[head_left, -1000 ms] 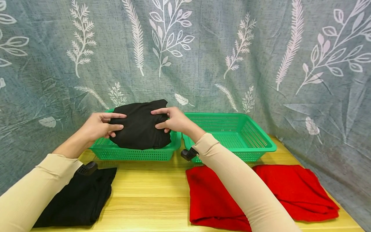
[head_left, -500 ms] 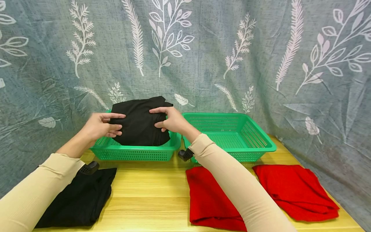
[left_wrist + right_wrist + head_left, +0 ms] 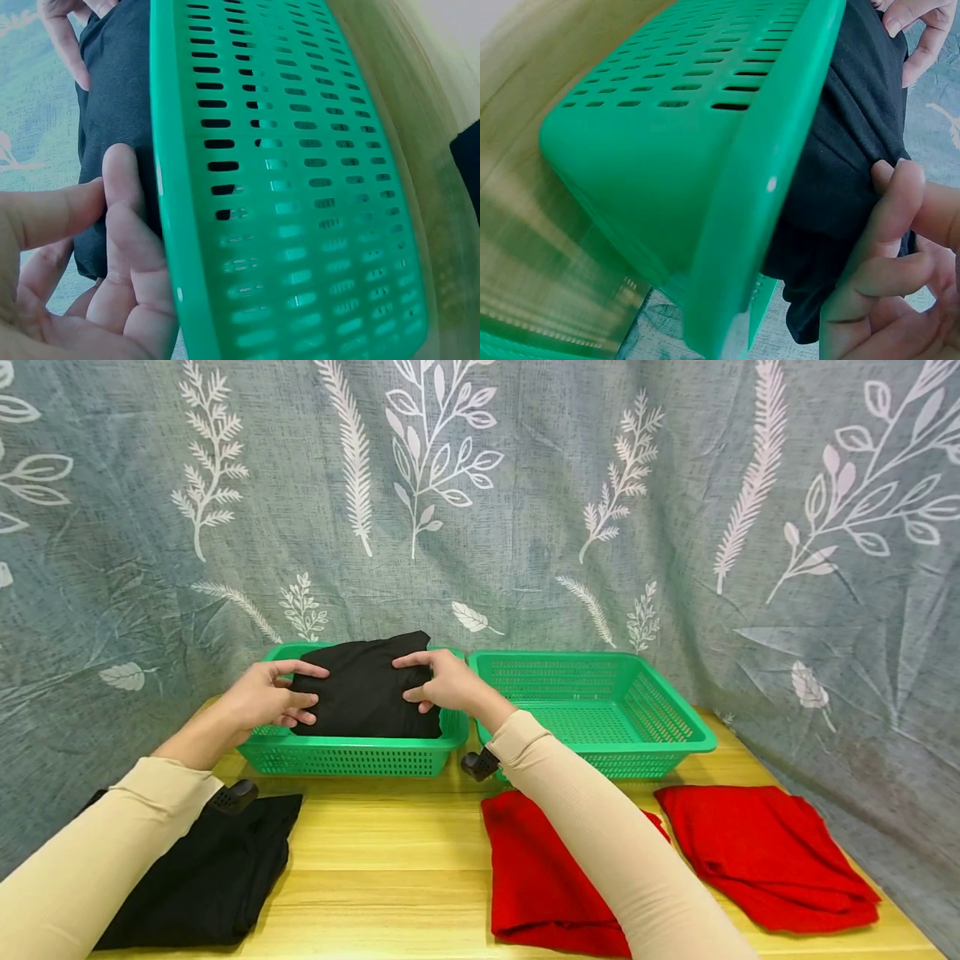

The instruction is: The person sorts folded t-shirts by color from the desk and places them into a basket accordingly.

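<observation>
A folded black cloth [image 3: 363, 689] sits partly inside the left green basket [image 3: 352, 758], its back edge rising above the rim. My left hand [image 3: 270, 697] pinches the cloth's left side between thumb and fingers; in the left wrist view, the thumb and fingertips [image 3: 121, 161] meet at the cloth beside the basket's rim. On the other side, my right hand [image 3: 444, 681] grips the right edge, and the right wrist view has its curled fingers against the loose folds of the black cloth [image 3: 855, 150]. The cloth's lower part is hidden behind the basket's front wall.
A second green basket [image 3: 592, 747] stands right of the first. Another folded black cloth [image 3: 202, 877] lies on the wooden table [image 3: 375, 860] at front left. Two folded red cloths, a nearer one [image 3: 540, 877] and a right one [image 3: 772, 860], lie at right. A patterned curtain [image 3: 510, 568] hangs behind.
Both hands have lowered the black cloth into the left basket; its lower edge, which hung in front of the rim, is now behind the front wall.
</observation>
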`<move>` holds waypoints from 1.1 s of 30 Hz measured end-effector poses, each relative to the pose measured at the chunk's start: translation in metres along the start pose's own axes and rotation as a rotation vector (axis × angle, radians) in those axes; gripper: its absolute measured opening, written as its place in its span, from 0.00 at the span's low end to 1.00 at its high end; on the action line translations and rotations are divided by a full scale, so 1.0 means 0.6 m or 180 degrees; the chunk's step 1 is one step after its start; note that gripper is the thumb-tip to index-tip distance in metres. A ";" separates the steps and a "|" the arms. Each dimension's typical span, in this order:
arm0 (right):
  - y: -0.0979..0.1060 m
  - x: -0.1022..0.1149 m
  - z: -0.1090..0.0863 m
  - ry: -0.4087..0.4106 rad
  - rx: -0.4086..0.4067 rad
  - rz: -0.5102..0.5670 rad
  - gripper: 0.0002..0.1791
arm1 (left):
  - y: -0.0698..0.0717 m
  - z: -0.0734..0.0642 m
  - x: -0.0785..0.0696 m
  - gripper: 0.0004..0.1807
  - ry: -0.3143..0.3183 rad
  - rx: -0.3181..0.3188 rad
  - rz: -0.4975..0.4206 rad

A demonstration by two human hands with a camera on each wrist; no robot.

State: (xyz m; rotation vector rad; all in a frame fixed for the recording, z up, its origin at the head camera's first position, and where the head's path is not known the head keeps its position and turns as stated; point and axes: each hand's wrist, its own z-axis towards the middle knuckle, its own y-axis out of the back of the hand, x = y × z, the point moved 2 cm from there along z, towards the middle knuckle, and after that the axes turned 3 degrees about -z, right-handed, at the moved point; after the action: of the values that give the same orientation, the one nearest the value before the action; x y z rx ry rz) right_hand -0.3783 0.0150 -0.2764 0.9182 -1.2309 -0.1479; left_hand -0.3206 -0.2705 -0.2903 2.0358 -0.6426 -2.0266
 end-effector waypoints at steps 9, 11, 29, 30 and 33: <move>-0.004 -0.003 0.000 -0.0029 0.0058 0.0028 0.30 | -0.003 0.004 0.002 0.31 0.0050 0.0002 0.0009; -0.004 -0.002 0.000 -0.0038 0.0063 0.0013 0.30 | -0.004 0.005 0.003 0.31 0.0052 -0.0007 0.0016; 0.011 -0.016 -0.004 -0.0339 0.0005 0.0058 0.26 | 0.004 -0.004 0.009 0.30 -0.0012 -0.0162 0.0215; 0.013 -0.017 -0.004 -0.0326 0.0005 0.0040 0.26 | 0.004 -0.005 0.008 0.30 -0.0006 -0.0145 0.0209; 0.015 -0.018 -0.006 -0.0293 0.0029 0.0043 0.26 | 0.005 -0.008 0.008 0.29 0.0020 -0.0106 0.0203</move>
State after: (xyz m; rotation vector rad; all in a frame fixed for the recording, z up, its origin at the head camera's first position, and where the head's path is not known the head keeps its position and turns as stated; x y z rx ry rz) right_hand -0.3824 0.0288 -0.2783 0.9191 -1.3236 -0.1754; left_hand -0.3166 -0.2757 -0.2931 1.9765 -0.6597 -1.9813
